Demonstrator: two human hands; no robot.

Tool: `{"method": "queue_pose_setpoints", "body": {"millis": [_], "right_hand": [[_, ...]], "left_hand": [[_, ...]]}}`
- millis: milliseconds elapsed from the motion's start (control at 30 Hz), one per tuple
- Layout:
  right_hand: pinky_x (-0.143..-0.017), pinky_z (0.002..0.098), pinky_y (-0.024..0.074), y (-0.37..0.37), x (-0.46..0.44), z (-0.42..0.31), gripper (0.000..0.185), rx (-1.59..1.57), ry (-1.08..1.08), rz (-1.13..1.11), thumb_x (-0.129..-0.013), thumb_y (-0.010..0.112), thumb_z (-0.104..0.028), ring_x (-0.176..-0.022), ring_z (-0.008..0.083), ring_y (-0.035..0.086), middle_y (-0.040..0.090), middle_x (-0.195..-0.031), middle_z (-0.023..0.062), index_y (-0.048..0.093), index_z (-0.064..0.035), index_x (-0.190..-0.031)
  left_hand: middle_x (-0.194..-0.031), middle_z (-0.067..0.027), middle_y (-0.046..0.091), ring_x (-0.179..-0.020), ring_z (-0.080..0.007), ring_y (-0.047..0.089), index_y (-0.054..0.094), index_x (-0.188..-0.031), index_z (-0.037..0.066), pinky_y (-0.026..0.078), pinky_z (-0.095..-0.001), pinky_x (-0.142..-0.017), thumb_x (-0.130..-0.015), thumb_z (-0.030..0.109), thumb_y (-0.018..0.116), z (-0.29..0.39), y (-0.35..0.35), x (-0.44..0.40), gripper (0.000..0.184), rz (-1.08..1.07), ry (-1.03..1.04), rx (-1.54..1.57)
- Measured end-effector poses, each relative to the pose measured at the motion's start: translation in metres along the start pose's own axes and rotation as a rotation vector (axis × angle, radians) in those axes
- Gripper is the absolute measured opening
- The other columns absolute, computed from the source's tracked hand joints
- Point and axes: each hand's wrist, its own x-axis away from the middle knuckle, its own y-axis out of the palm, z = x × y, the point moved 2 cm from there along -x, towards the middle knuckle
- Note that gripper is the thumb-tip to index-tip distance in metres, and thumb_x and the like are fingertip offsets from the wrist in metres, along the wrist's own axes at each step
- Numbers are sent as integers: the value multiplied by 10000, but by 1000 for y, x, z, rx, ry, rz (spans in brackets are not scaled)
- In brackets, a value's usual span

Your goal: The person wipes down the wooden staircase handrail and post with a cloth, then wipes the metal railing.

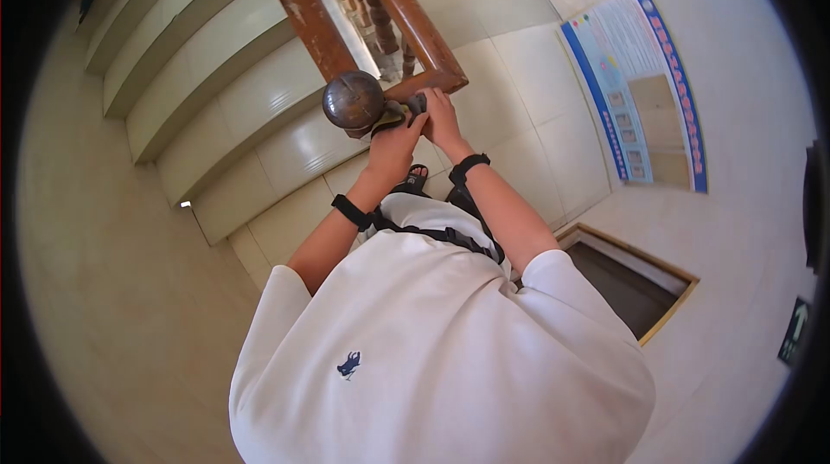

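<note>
With the wooden knob [353, 100] of the stair post taken as the centre of a clock face, two bare hands are seen close together on its near side. The left hand [394, 149] is placed between 4 and 5 o'clock, just beside the knob, and the right hand [442, 121] is held between 3 and 4 o'clock, near the rail corner [450, 79]. Both are partly curled, with neither spread wide. A small dark item [390, 115] with yellowish patches is seen at the left fingers, between them and the wood; part of it is hidden, and whether it is gripped by either hand cannot be told.

From the knob, one worn handrail [298, 10] is run towards 11 o'clock, and a second rail [406, 6] is set at 1 o'clock. Pale stairs [199, 88] are seen at 9 o'clock. A dark sandal [417, 179] is shown on the tiled floor at 5 o'clock. Black bands [353, 212] are worn on both wrists, and a white shirt [441, 334] is seen towards 6 o'clock. At 3 o'clock a blue-edged poster [635, 88] is mounted on the wall; at 4 o'clock a framed dark panel [622, 282] is seen.
</note>
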Motion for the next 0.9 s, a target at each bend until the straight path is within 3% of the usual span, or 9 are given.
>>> {"method": "queue_pose_setpoints", "body": {"millis": [100, 133, 233, 267, 367, 533, 667, 833, 900], "right_hand": [[-854, 474, 477, -1, -7, 17, 389, 26, -63, -49, -741, 716, -31, -1019, 405, 566, 621, -1069, 159, 615, -68, -1115], [-841, 474, 476, -4, -14, 25, 432, 81, -106, -69, -725, 679, 13, -1038, 376, 568, 618, -1073, 153, 626, -87, -1142], [-865, 478, 465, -24, -34, 54, 441, 172, -119, -88, -717, 657, 48, -1040, 356, 570, 625, -1086, 130, 635, -85, -1137], [-902, 466, 457, -37, -40, 58, 466, 237, -45, -159, -734, 635, 64, -1073, 333, 571, 634, -1149, 109, 627, -84, -1175], [-934, 462, 455, -68, -45, 87, 507, 275, -140, -193, -751, 621, 59, -1125, 326, 566, 624, -1257, 95, 604, -76, -1240], [-1032, 463, 437, -62, -49, 102, 634, 92, -409, -344, -755, 604, 71, -1268, 357, 522, 529, -1438, 150, 525, -46, -1372], [-1087, 469, 420, -49, -38, 91, 695, -64, -521, -505, -779, 588, 65, -1379, 352, 444, 428, -1537, 165, 454, -49, -1452], [-1008, 454, 501, -67, -54, 101, 703, -3, -557, -651, -803, 568, 54, -1315, 353, 514, 359, -1580, 168, 425, -82, -1478], [-959, 450, 531, -68, -56, 104, 698, -3, -558, -680, -808, 565, 53, -1270, 354, 552, 353, -1584, 169, 430, -93, -1477]], "left_hand": [[-1319, -170, 565, -1062, -387, 642, 496, -1399, 154, 577, -439, -765, -716, -109, 593, -10, 38, -9, 738, 243, 66, -74], [-1327, -175, 560, -1132, -384, 610, 505, -1390, 140, 552, -453, -875, -741, -100, 587, 2, 29, -14, 697, 96, -81, 37], [-1399, -199, 514, -1277, -398, 519, 504, -1398, 126, 463, -475, -1037, -772, -84, 586, -5, 60, -47, 665, 285, 22, 94], [-1424, -212, 490, -1309, -403, 485, 507, -1401, 125, 448, -472, -1056, -784, -80, 582, -11, 75, -60, 655, 345, -6, 97], [-1502, -241, 411, -1390, -426, 396, 506, -1417, 118, 398, -463, -1113, -809, -80, 567, -11, 109, -86, 642, 474, -105, 66], [-1578, -260, 308, -1444, -458, 323, 509, -1430, 103, 310, -476, -1180, -754, -152, 568, 0, 124, -103, 725, 568, -298, 76], [-1485, -245, 407, -1382, -439, 397, 564, -1362, 101, 395, -478, -1109, -809, -102, 545, -2, 115, -96, 589, 658, -490, -47], [-1184, -161, 554, -1150, -383, 546, 608, -1205, 74, 476, -484, -963, -833, -57, 585, 26, 78, -106, 395, 572, -784, -117], [-1109, -145, 553, -1098, -369, 553, 600, -1167, 65, 480, -496, -929, -859, -27, 592, 20, 84, -112, 322, 627, -825, -47]]}}
